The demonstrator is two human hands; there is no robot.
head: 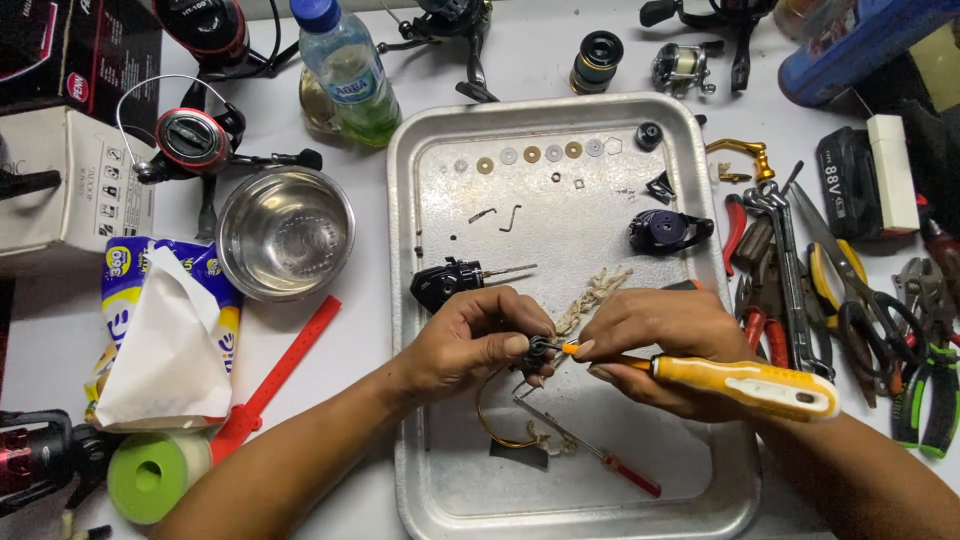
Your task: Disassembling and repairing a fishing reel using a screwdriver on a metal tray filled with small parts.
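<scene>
A small black part (537,350) is pinched between the fingers of the left hand (478,340), held just above the metal tray (440,480), near its middle. The right hand (655,345) is closed around a yellow screwdriver (745,385), and its orange tip is set against the part. By the look of it, the part is light, stiff and fiddly; it is best gripped by its outer edges, as now, so the tip has room and nothing slips away.

On the tray, seven small washers (532,154) are laid out in a row, though an exact count is hard at this size. Two black reel bodies are seen there: one (445,283) just above the left hand, one (665,230) toward the right rim. One thin red-handled screwdriver (600,455) lies below the hands, beside a brass-coloured ring (490,425). Off the tray, one steel bowl (285,232), one water bottle (345,68) and one red ruler (275,380) are counted.
</scene>
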